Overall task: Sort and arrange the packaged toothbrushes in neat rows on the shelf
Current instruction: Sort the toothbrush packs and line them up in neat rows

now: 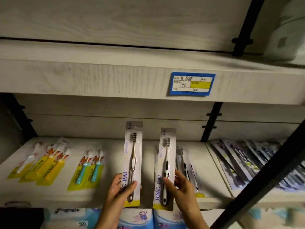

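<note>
My left hand (119,187) grips a packaged toothbrush with a grey-gold handle (133,156), held upright in front of the shelf (112,162). My right hand (179,184) pinches a second packaged toothbrush with a black-and-white handle (166,161), also upright and slightly tilted. Both packs read JING PAI. Behind the right pack lies a small stack of similar black-and-white packs (187,164) flat on the shelf.
Yellow children's toothbrush packs (41,164) lie at the shelf's left, two teal-handled ones (87,169) beside them. Dark packs (244,161) fan out in the right bay past a black upright (211,123). A blue price label (192,84) sits on the upper shelf edge. Blue-white packages (137,219) stand below.
</note>
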The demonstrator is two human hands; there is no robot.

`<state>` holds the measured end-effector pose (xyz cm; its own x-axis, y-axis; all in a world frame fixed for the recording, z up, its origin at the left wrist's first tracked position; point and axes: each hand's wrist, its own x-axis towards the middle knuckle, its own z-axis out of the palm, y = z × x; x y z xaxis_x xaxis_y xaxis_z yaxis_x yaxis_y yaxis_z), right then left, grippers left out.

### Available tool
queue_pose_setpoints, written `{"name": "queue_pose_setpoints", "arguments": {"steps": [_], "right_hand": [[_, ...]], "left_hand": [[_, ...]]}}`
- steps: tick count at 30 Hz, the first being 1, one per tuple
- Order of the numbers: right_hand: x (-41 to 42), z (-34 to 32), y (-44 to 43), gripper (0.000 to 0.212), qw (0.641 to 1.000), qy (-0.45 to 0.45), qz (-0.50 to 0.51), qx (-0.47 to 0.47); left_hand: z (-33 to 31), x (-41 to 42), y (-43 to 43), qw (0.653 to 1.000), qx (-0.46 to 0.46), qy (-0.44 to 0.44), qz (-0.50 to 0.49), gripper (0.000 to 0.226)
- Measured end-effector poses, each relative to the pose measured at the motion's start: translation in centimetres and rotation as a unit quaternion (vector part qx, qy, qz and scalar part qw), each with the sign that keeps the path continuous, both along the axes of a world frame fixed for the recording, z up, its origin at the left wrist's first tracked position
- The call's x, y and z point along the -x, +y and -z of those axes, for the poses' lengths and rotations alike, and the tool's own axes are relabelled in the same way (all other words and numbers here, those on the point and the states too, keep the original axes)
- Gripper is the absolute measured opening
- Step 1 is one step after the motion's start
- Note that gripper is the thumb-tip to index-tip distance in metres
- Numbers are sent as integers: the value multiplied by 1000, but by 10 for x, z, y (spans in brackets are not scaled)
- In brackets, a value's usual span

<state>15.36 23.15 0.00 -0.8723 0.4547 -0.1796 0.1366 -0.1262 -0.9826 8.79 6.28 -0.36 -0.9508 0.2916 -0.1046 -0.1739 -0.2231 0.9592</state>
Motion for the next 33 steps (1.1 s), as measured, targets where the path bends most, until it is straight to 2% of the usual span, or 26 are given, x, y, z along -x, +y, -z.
{"name": "queue_pose_setpoints", "arguments": {"steps": [5,9,14,18,21,25,30,32,33], "right_hand": [[-7,3,37,32,999,-31,25,-27],[6,19,74,42,987,-123,35,-101],[28,33,92,45,942,-220,11,-255],[35,35,88,38,918,-234,13,-320],[36,41,83,38,891,-259,24,-371],[34,43,78,45,855,-297,28,-425],[31,40,80,51,825,-302,18,-478],[30,36,76,46,833,-262,32,-486],[30,32,71,43,853,-221,44,-471]], "left_hand": [[-3,0,19,1000,10,-11,-7,22],[-6,13,24,1000,19,-11,12,25],[-5,11,33,999,27,-19,20,29],[-1,17,34,999,23,-41,14,50],[1,19,36,999,24,-44,12,36],[4,16,40,999,19,-48,11,37],[2,11,45,998,6,-54,19,31],[3,10,46,999,13,-41,30,30],[4,9,46,999,16,-36,31,29]]}}
